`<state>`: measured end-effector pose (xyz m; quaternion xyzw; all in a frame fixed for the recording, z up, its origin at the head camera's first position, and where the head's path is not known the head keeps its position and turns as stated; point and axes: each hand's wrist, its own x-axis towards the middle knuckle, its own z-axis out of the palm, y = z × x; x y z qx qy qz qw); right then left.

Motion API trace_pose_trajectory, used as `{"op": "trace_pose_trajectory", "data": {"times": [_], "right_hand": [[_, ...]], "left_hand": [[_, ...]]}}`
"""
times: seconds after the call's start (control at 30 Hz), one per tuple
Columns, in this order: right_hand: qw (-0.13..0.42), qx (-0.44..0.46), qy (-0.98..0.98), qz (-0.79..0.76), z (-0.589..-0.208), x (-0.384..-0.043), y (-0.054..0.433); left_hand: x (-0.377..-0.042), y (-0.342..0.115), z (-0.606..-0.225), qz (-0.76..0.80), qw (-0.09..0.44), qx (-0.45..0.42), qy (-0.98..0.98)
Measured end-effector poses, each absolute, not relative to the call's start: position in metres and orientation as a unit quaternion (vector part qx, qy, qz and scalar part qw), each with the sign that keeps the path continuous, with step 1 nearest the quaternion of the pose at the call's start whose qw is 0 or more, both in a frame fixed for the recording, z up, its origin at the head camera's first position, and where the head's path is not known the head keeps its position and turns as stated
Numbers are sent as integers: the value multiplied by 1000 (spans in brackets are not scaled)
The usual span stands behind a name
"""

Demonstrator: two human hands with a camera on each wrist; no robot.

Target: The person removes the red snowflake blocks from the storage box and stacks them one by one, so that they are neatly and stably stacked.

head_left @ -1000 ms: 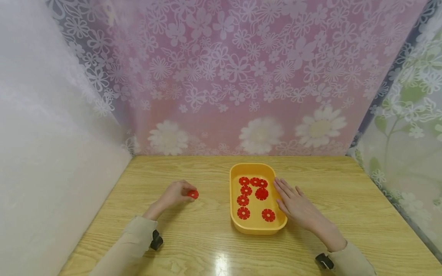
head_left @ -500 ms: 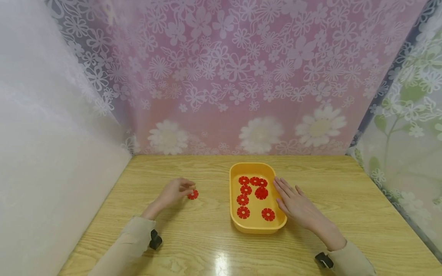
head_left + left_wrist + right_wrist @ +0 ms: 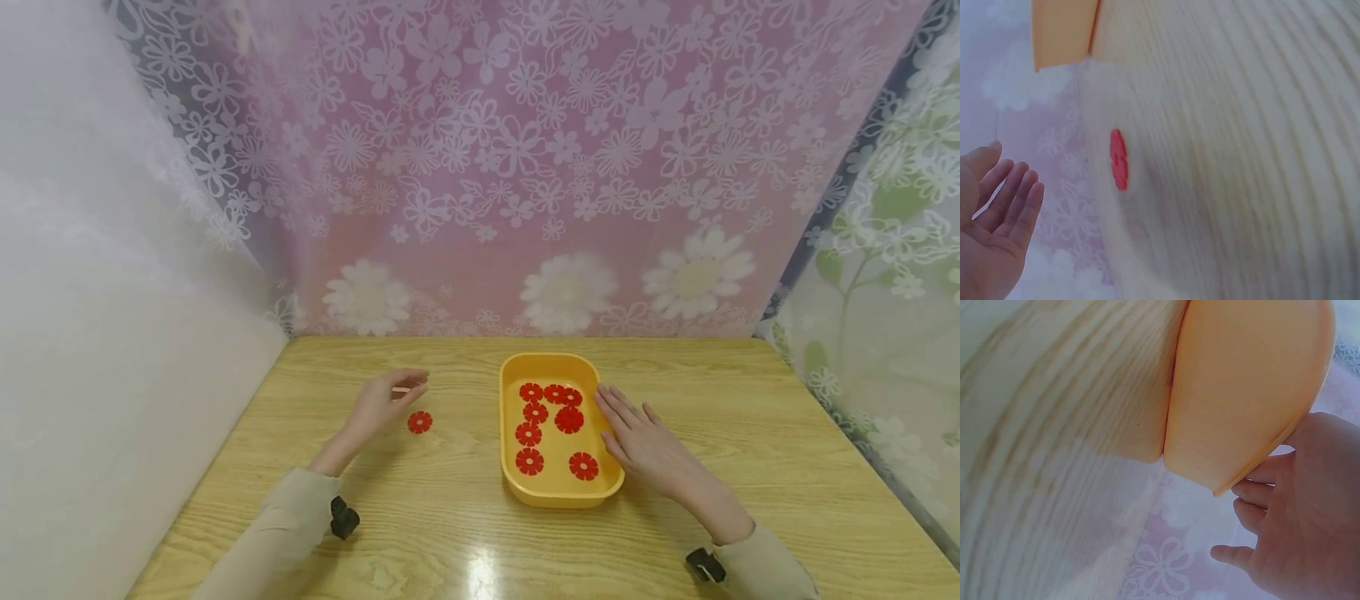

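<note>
A red notched disc shaped like a flower (image 3: 420,422) lies flat on the wooden table, left of the yellow tray (image 3: 561,501). Just above and behind it is my left hand (image 3: 381,404), its fingers loosely bent with nothing between them. In the left wrist view the same red disc (image 3: 1119,159) shows nearly edge-on, apart from the left hand (image 3: 997,225). My right hand (image 3: 651,447) rests with straight fingers along the tray's right rim. The right wrist view has this hand (image 3: 1304,512) at the tray's outer edge (image 3: 1247,394).
Inside the tray lie several more red discs, among them a single one (image 3: 583,467) at the front right and a cluster (image 3: 569,419) behind it. Patterned curtains (image 3: 525,167) rise at the table's back edge and sides.
The left hand has let go of the red disc and drawn up and back from it, leaving it on the table. My right hand stays at the tray's rim.
</note>
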<state>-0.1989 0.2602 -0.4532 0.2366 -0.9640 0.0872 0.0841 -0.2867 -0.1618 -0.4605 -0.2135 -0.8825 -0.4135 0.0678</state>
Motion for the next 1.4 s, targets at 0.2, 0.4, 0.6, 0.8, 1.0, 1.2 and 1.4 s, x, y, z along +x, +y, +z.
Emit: {"op": "trace_pose_trajectory", "data": {"times": [0.2,0.4,0.6,0.8,1.0,1.2,1.4], "right_hand": [[88,237,-963,88,-454,-198,261],[84,234,-964,97,-454,-198,262],[72,230,-964,115,-455,-198,262],[66,232,-964,114,-454,-196,264],[65,233,-964,108,-448,-195,266],[64,231,-965,105,-447,-195,267],[70,233,-965,97,-450,-196,269]], "left_hand": [[-285,-138,-445,-448,47,-235,-861],[-288,-107,-433,-472,37,-279,-836],[-293,-72,-429,-477,21,-314,-821],[-293,-41,-427,-472,0,-350,-809],[-288,-14,-427,-441,-33,-374,-815],[-282,10,-433,-374,-33,-403,-835],[-277,28,-444,-329,-84,-422,-840]]}}
